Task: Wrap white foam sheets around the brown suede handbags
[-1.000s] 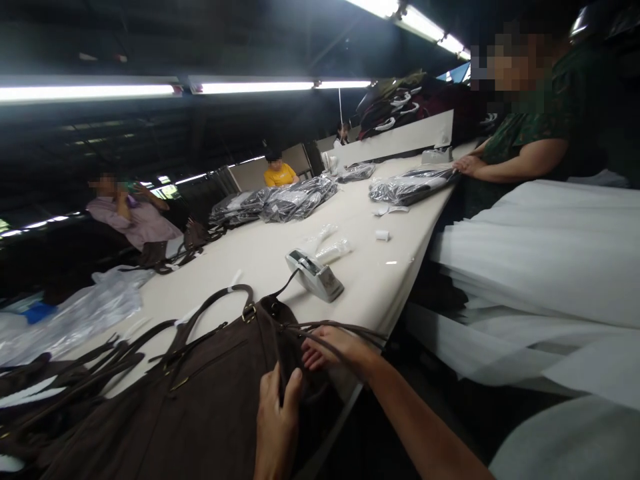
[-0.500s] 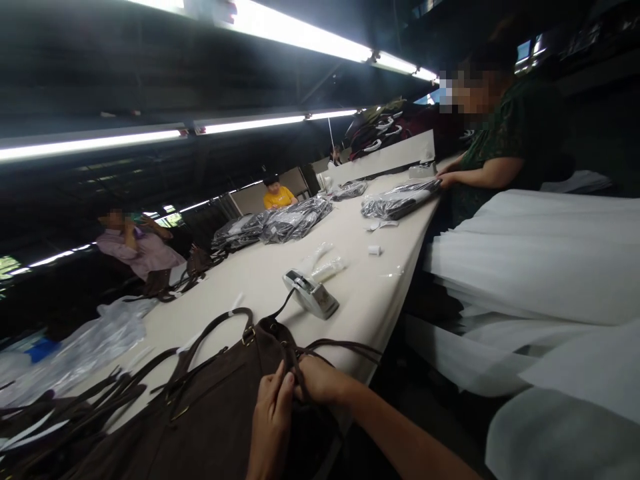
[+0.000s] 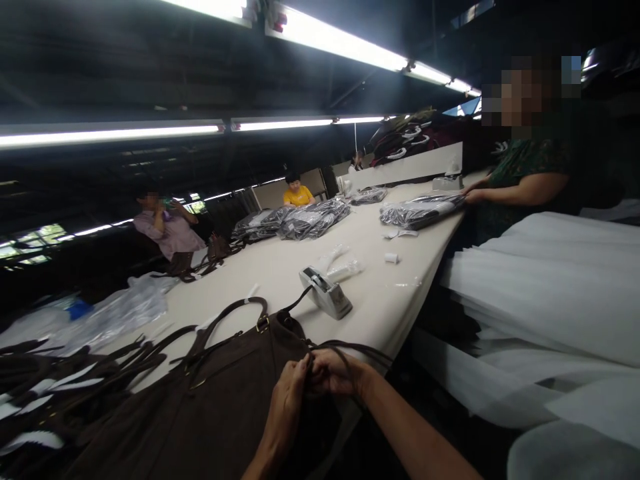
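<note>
A dark brown handbag [image 3: 220, 400] lies on the table before me, its looped handles pointing away and small gold-coloured fittings on it. At the bag's right end my left hand [image 3: 289, 390] is closed, fingertips pinching a thin brown strap [image 3: 309, 363]. My right hand [image 3: 334, 372] meets it there, fingers curled round the same strap. Part of the strap loops over the right wrist and runs off to the right. What lies between the fingertips is mostly hidden. Just beyond the bag stands a grey tape dispenser [image 3: 326, 293].
The long cream table [image 3: 240, 267] carries plastic-wrapped bundles [image 3: 315, 219], a small white roll [image 3: 391, 258] and clear plastic [image 3: 135, 310]. More brown bags [image 3: 45, 380] lie left. Stacked white sheets [image 3: 550, 280] stand right. A co-worker [image 3: 530, 180] holds a wrapped bundle [image 3: 423, 211]; others are farther back.
The view has swung slightly left, so the scene sits farther right. My hands have drawn closer together at the strap, and the strap now crosses over my right wrist.
</note>
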{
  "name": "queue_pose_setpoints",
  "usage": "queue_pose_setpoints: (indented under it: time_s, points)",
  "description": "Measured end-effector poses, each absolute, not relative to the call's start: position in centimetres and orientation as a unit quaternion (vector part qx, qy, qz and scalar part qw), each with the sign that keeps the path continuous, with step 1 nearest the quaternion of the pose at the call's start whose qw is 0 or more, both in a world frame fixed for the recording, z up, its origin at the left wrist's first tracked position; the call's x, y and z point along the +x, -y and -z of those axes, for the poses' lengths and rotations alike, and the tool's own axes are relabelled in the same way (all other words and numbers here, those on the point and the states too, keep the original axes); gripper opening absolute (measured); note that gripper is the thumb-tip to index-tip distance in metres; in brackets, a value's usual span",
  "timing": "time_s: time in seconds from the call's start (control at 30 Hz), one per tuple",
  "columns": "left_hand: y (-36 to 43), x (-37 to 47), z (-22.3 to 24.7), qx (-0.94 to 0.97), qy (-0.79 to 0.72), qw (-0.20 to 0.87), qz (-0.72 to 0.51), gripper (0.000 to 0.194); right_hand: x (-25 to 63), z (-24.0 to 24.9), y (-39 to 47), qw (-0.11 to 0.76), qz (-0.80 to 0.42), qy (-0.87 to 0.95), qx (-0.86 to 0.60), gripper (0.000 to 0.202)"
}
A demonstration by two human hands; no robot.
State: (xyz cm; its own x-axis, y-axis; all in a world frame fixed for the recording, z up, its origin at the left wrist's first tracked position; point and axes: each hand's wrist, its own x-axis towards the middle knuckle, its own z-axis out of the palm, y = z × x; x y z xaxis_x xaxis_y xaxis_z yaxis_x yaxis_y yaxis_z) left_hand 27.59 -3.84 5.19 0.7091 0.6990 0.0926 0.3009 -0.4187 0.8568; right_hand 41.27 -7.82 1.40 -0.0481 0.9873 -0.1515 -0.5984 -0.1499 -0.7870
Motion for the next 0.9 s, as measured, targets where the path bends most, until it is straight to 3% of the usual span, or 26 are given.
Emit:
queue_pose_setpoints:
  time_s: [0.1,0.17,0.33,0.43,0.5,0.57,0.67,0.9]
  points:
    - [3.9,26.9,-4.5,0.84,-0.301,0.387,-0.231,0.062,41.6,-1.6,8.3,0.583,-0.69,0.25,-0.348,0.006]
    - [3.6,26.1,-3.7,0.875,-0.271,0.348,-0.198,0.061,41.7,-2.1,8.3,0.56,-0.634,0.272,-0.459,0.012]
    - [3.6,24.5,-3.2,0.928,-0.223,0.288,-0.076,0.062,41.3,-3.8,5.9,0.444,-0.37,0.385,-0.719,0.041]
    - [4.0,24.1,-3.9,0.932,-0.216,0.28,-0.073,0.062,40.4,-5.3,3.6,0.345,-0.137,0.44,-0.817,0.044]
    - [4.2,24.1,-4.2,0.934,-0.207,0.28,-0.077,0.064,39.6,-6.2,2.0,0.304,-0.048,0.46,-0.833,0.048]
    - [4.2,24.0,-4.2,0.939,-0.196,0.272,-0.076,0.067,38.9,-6.6,0.4,0.262,-0.031,0.486,-0.833,0.055]
    - [3.8,24.0,-3.8,0.95,-0.181,0.247,-0.055,0.075,38.8,-5.7,-1.9,0.204,-0.044,0.5,-0.841,0.047]
    - [3.7,22.4,-3.2,0.966,-0.128,0.214,-0.06,0.075,41.7,-2.1,-3.4,0.198,-0.06,0.461,-0.863,0.04]
